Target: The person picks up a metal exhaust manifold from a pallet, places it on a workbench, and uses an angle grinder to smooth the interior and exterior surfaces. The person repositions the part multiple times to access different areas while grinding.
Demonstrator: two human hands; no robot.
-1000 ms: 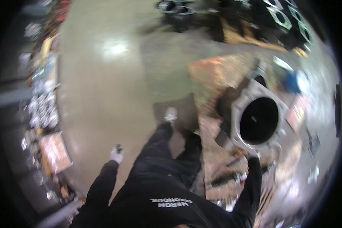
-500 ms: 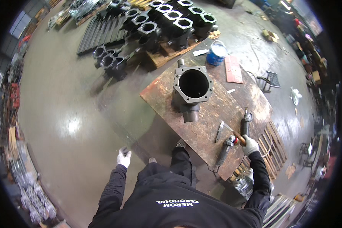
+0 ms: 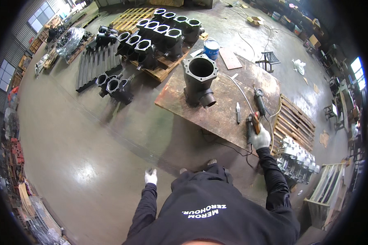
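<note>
My right hand (image 3: 261, 138), in a white glove, is closed round the brown handle of a hand tool (image 3: 255, 123) at the table's right side. A long, thin, pale strip runs up from that handle; whether it is the tool's blade is hard to tell. Right beside the hand lies a dark angle grinder (image 3: 249, 128), partly covered. A second dark power tool (image 3: 259, 101) and a small knife-like tool (image 3: 238, 113) lie nearby. My left hand (image 3: 151, 176), gloved, hangs empty over the floor, fingers loosely apart. On the table stands a dark metal housing (image 3: 200, 77) with a round bore and flanged top.
The worn table (image 3: 180, 110) also bears a blue bucket (image 3: 211, 51) and a reddish board (image 3: 230, 58). Beyond it, several black housings (image 3: 167, 41) stand on a pallet. Slatted wood (image 3: 296, 122) and silvery metal parts (image 3: 294, 159) are at right. A cable (image 3: 229, 143) hangs off the near edge.
My right hand has moved over the grinder, still gripping the brown-handled tool, whose handle now points more upright. The view has shifted, and my left hand still hangs empty.
</note>
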